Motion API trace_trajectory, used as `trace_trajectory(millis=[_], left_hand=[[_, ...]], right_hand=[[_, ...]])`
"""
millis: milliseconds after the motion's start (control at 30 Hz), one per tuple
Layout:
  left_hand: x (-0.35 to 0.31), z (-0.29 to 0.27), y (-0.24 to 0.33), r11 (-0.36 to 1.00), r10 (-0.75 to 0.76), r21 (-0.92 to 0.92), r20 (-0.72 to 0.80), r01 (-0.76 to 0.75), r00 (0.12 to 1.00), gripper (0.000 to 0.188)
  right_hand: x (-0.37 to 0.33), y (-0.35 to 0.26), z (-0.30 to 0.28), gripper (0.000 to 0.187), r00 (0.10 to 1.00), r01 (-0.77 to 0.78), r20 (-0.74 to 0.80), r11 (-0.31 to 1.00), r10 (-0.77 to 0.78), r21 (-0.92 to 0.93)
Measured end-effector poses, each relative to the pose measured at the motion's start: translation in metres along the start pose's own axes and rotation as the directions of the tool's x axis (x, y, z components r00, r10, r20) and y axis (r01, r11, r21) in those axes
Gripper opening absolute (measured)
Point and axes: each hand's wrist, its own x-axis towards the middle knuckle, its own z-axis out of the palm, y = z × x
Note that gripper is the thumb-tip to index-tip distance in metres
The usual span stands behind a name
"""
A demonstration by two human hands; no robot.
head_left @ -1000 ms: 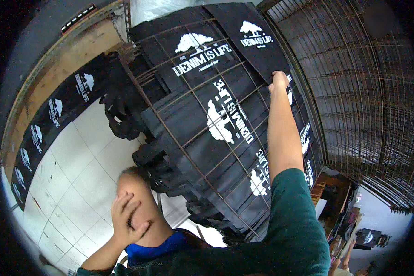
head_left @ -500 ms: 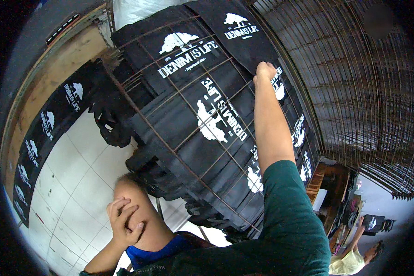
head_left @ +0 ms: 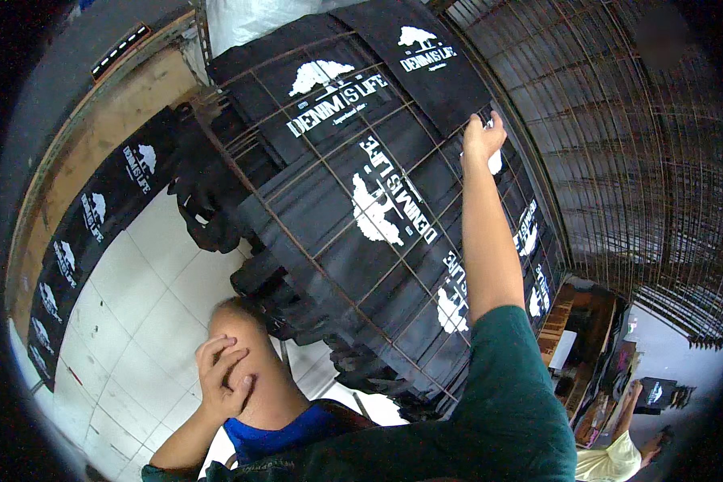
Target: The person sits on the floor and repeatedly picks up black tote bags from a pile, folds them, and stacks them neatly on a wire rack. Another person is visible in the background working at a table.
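Note:
My right hand [head_left: 484, 138] reaches far out over a wire drying rack [head_left: 317, 165], at the near corner of a black fabric piece [head_left: 426, 76] with a white tree print. Its thumb and fingers look apart, beside that piece's edge. My left hand [head_left: 223, 376] rests on my bare leg, with the fingers loosely bent and spread and nothing in them. Several more black printed pieces, such as one with a sideways print [head_left: 390, 193], lie under the rack's wires. Another printed piece [head_left: 329, 88] lies beside the far one.
A tall stack of wire racks [head_left: 610, 145] leans at the right. Black fabric pieces [head_left: 96, 209] line a wooden board [head_left: 149, 76] on the left. White floor tiles [head_left: 136, 297] show below. A person in a yellow top [head_left: 610, 462] works at the lower right. Clear plastic wrap [head_left: 257, 20] is at the top.
My right hand has shifted slightly from the fabric's corner, and its fingers have come apart. The far black piece lies flatter at that corner. My left hand stays on my leg.

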Motion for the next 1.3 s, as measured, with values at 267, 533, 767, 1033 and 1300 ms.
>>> trace_trajectory(millis=[267, 533, 767, 1033, 1300], left_hand=[[-0.014, 0.006, 0.001, 0.999, 0.046, 0.020, -0.026, -0.046, 0.999, 0.036], [-0.033, 0.010, 0.007, 0.988, 0.153, -0.003, -0.051, -0.153, 0.987, 0.031], [-0.049, 0.016, 0.010, 0.992, 0.117, -0.036, -0.038, -0.118, 0.992, 0.029], [-0.055, 0.017, 0.028, 0.973, 0.168, 0.159, 0.000, -0.166, 0.986, 0.028], [-0.067, 0.038, 0.055, 0.807, 0.298, 0.475, 0.187, -0.352, 0.936, 0.041]], right_hand=[[-0.082, 0.030, -0.222, 0.041, 0.934, 0.189, 0.252, 0.949, -0.254, 0.253], [-0.227, 0.130, -0.463, 0.041, 0.984, -0.155, 0.112, 0.979, 0.141, 0.129], [-0.332, 0.140, -0.567, 0.040, 0.957, -0.280, -0.068, 0.959, 0.283, 0.048], [-0.353, 0.127, -0.593, 0.040, 0.898, -0.398, -0.156, 0.910, 0.413, 0.117], [-0.368, 0.153, -0.592, 0.044, 0.902, -0.384, -0.083, 0.875, 0.424, 0.296]])
